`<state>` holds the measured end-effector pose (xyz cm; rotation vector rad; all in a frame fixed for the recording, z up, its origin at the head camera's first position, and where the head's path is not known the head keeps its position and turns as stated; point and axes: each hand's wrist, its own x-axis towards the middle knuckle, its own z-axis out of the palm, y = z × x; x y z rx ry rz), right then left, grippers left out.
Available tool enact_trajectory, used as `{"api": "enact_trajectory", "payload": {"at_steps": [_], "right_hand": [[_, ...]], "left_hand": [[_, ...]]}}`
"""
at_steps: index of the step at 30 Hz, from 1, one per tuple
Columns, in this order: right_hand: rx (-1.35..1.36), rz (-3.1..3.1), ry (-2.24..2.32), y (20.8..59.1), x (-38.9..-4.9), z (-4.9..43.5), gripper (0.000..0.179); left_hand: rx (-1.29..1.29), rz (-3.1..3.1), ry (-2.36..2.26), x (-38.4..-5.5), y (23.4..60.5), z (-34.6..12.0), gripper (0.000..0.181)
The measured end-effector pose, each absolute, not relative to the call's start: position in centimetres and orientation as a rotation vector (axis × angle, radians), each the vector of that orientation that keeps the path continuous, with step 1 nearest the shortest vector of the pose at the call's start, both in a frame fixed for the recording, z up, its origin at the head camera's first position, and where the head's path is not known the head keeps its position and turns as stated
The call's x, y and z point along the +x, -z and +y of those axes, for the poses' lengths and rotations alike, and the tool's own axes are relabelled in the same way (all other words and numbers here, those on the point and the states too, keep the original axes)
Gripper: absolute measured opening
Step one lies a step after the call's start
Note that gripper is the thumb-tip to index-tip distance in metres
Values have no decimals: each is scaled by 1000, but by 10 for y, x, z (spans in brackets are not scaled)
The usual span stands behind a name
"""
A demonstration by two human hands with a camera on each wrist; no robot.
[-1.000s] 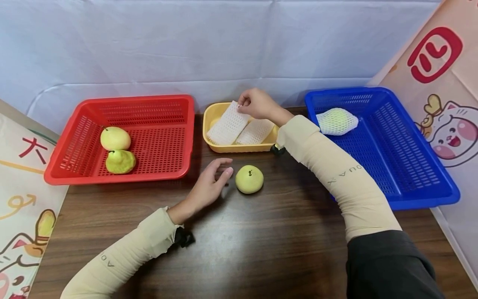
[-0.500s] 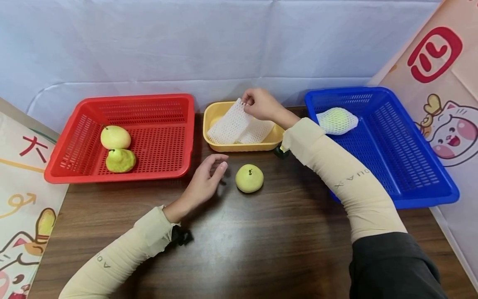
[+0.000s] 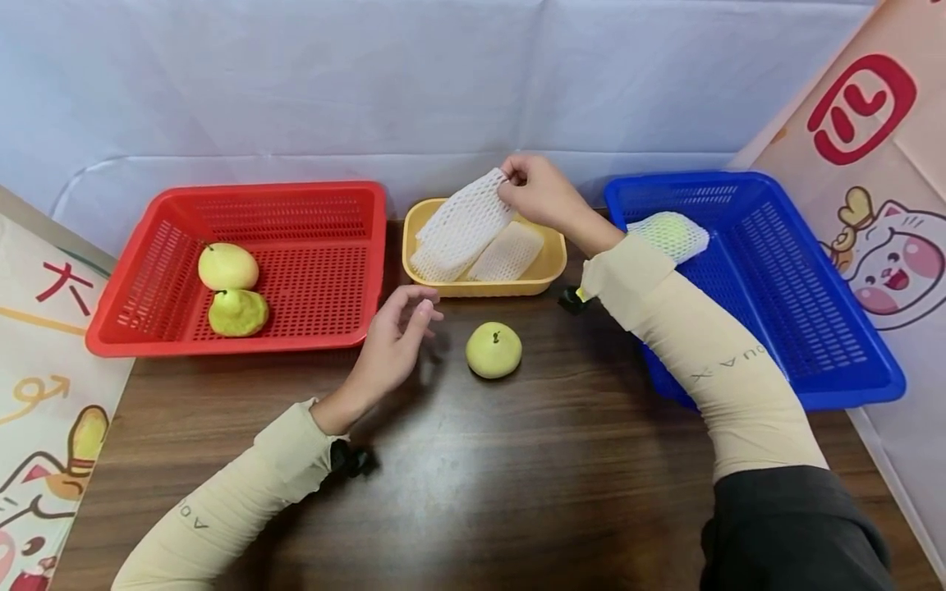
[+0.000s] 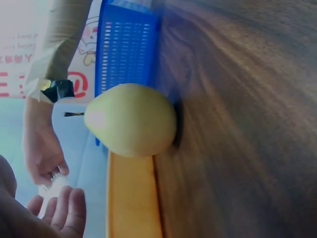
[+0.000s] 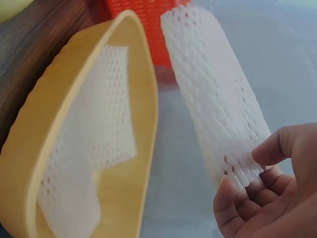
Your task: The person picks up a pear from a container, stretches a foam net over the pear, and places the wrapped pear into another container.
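My right hand (image 3: 543, 193) pinches one end of a white foam fruit net (image 5: 213, 94), which hangs flat and slanted above the yellow tray (image 3: 480, 289). More white foam nets (image 5: 111, 109) lie inside that tray. A round yellow-green pear (image 3: 493, 350) stands on the table, stem up, in front of the tray. To its left hovers my left hand (image 3: 392, 341), fingers loosely bent, holding nothing and apart from the pear. The left wrist view shows the pear (image 4: 131, 120) close up, with the left hand's fingers (image 4: 74, 210) at the lower left.
At the left stands a red basket (image 3: 318, 341) with two pears (image 3: 229, 269) in it, one smooth and one lumpy. A blue basket (image 3: 835, 328) on the right holds a pear in a foam net (image 3: 674, 236). A pale cloth (image 3: 332, 82) hangs behind.
The right hand has lifted the foam net up and to the right, out of the yellow tray. My left hand has drawn back a little to the left, away from the pear.
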<state>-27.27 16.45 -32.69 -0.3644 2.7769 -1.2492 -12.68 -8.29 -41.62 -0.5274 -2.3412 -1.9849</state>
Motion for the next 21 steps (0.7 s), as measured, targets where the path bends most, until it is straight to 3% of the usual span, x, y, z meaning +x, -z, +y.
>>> {"api": "enact_trajectory", "payload": {"at_steps": [11,21], "right_hand": [[-369,2671,1396,301,-238,168,9],[-426,2565,1560,297,-210,172,10]], "left_hand": [[-402,-2117,2025,-131,399,-87,18],[-504,-2123,2148,-133,382,-79,31]]}}
